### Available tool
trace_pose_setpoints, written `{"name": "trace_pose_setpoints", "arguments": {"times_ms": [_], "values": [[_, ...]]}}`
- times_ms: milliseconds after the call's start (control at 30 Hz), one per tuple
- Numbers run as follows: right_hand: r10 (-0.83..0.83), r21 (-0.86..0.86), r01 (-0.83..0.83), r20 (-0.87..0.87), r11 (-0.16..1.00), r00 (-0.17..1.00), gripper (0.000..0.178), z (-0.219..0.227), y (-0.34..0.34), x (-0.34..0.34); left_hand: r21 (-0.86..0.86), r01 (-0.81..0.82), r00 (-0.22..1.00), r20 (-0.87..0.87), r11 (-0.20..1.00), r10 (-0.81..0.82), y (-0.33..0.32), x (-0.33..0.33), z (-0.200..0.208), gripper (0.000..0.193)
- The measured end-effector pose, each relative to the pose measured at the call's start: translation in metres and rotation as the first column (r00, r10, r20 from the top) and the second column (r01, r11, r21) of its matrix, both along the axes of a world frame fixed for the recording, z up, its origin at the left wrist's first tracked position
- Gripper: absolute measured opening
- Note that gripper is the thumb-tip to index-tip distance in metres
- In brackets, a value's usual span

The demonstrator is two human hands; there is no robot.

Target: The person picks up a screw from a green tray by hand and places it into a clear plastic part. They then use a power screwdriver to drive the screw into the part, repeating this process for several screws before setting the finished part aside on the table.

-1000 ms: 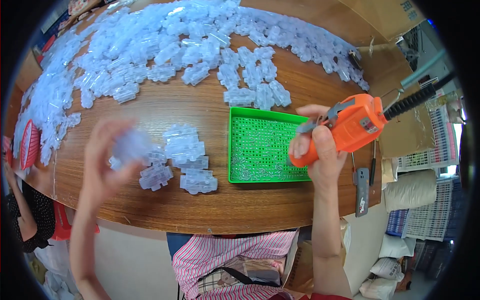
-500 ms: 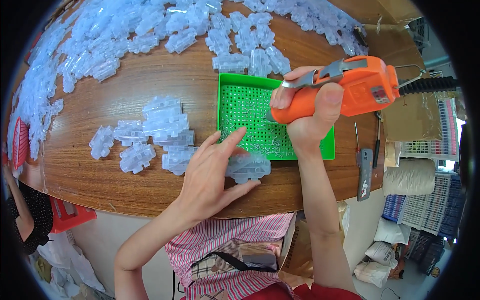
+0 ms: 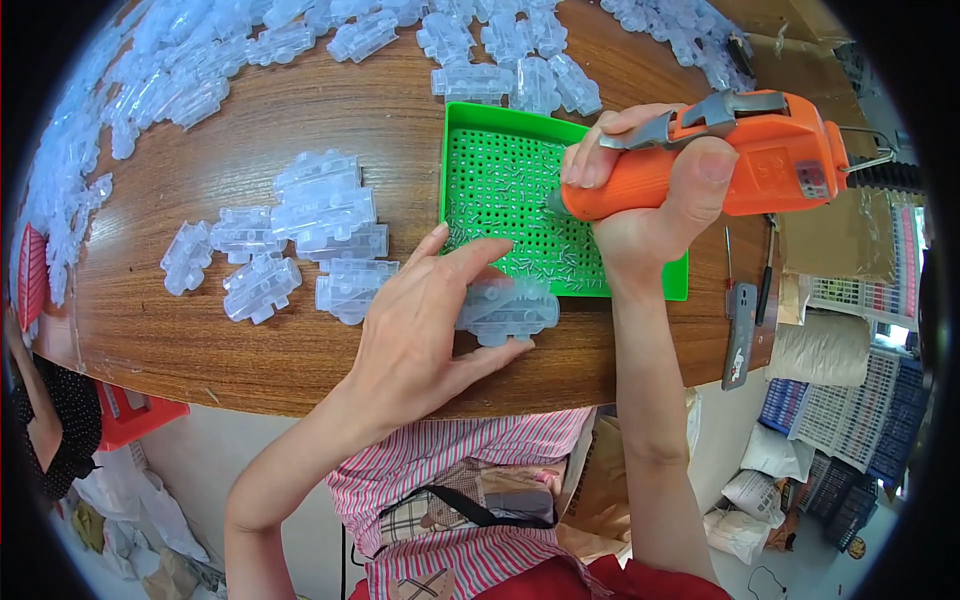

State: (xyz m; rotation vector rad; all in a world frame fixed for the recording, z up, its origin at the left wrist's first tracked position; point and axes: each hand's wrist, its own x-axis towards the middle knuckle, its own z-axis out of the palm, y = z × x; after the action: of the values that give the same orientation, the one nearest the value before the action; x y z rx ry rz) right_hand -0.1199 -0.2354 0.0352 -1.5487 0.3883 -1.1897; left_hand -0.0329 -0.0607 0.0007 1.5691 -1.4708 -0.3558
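The clear plastic part [image 3: 510, 310] was at the near edge of the green tray [image 3: 678, 280], its long axis running left to right; the left hand [image 3: 408, 335] gripped its left end between fingers. The right hand's [image 3: 650, 215] fingers clasped an orange power screwdriver [image 3: 765, 172], label too small to read, tip pointing left over screws [image 3: 550, 268].

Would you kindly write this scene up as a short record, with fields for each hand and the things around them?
Left hand: holds a clear part at the tray's near edge
Right hand: grips an orange driver, tip over the tray
Tray: green, perforated, holding small screws
Loose parts: clear, grouped left of the left hand
Heap: similar parts, farther back
Table: wooden
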Motion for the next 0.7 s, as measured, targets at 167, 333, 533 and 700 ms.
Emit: {"name": "trace_pose_setpoints", "arguments": {"times_ms": [167,333,533,700], "values": [[-0.006,0.002,0.006,-0.050,1.000,0.999,0.076,0.002,0.002,-0.001,0.006,-0.003,1.000,-0.008,1.000,0.003,0.000,0.001,-0.001,0.080],[0.013,0.035,-0.012,-0.033,0.999,0.999,0.077,0.002,0.001,-0.001,-0.045,-0.008,1.000,-0.022,0.999,0.007,-0.003,0.000,0.000,0.072],[0.035,0.034,-0.035,-0.008,0.999,0.999,0.079,0.009,0.003,-0.005,-0.003,0.043,0.996,0.080,0.999,-0.043,-0.003,0.003,0.016,0.056],[0.224,0.140,-0.252,0.189,0.958,0.956,0.082,0.035,0.010,-0.008,0.053,0.066,0.993,-0.103,0.996,-0.060,-0.015,-0.011,0.041,0.056]]}}
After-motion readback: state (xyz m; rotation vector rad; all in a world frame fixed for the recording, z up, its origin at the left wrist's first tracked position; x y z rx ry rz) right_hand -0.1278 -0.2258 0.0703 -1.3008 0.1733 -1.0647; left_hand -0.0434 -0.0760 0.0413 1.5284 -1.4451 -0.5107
